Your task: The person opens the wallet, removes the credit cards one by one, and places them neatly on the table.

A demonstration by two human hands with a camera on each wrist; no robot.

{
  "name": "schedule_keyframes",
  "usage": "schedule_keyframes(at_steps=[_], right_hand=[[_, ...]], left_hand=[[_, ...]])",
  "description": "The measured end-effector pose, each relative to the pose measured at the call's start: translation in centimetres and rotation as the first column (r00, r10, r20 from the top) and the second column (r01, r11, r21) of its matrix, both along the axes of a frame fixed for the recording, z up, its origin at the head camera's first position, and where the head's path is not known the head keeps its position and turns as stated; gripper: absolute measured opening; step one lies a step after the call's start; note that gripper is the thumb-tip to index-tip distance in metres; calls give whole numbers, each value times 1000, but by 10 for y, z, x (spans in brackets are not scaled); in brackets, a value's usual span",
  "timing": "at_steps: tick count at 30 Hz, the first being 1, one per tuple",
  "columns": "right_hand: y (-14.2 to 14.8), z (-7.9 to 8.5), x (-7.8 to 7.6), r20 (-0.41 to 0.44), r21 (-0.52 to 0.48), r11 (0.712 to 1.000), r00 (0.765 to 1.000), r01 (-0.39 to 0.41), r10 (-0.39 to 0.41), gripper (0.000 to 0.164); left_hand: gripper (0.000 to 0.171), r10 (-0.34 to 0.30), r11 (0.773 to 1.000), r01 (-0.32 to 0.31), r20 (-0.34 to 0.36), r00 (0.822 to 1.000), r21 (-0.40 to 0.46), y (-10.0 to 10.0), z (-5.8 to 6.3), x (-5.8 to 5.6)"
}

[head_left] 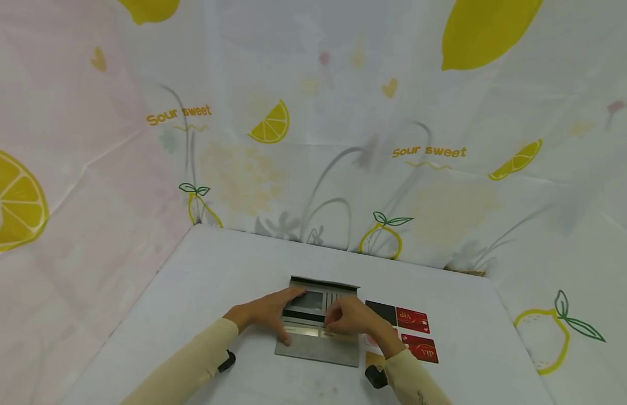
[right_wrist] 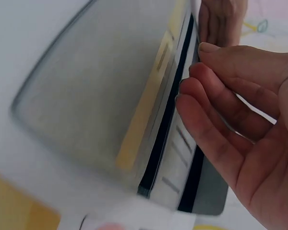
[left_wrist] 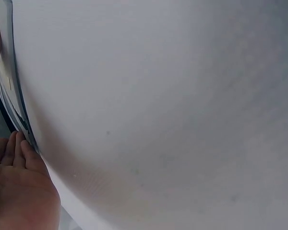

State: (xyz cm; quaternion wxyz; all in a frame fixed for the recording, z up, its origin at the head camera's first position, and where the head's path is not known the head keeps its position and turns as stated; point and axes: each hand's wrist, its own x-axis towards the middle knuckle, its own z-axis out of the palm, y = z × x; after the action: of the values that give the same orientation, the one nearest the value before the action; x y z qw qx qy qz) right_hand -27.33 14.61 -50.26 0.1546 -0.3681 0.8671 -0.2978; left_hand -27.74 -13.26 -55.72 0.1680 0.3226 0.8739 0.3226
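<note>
A grey card wallet (head_left: 318,349) lies unfolded flat on the white table, with a clear window (head_left: 308,300) and dark-edged slots. My left hand (head_left: 267,309) rests spread over its left side, forefinger by the window and thumb lower down near the left edge. Over the slots on the right half, my right hand (head_left: 351,316) bends its fingers, tips at a slot edge. In the right wrist view, its fingertips (right_wrist: 187,98) touch the slot strip beside a gold card (right_wrist: 144,115) tucked in a slot. Whether they pinch anything, I cannot tell.
Right of the wallet lie a black card (head_left: 381,311), two red VIP cards (head_left: 413,319), a pink-toned card and a gold card (head_left: 375,360), partly behind the right arm. Lemon-printed cloth (head_left: 313,169) walls in the table.
</note>
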Motion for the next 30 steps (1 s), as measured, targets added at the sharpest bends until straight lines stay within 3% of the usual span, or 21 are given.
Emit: schedule_keyframes(at_steps=[9, 19, 30], right_hand=[[-40, 1, -9, 47, 21, 998, 997, -60, 59, 6], [-56, -4, -12, 138, -4, 995, 985, -100, 99, 6], [-64, -4, -13, 112, 83, 990, 988, -117, 108, 6]], left_hand=[[126, -16, 1000, 16, -2, 1000, 25, -1, 4, 2], [126, -26, 999, 26, -3, 1000, 27, -2, 4, 3], [126, -3, 999, 3, 28, 1000, 33, 0, 4, 4]])
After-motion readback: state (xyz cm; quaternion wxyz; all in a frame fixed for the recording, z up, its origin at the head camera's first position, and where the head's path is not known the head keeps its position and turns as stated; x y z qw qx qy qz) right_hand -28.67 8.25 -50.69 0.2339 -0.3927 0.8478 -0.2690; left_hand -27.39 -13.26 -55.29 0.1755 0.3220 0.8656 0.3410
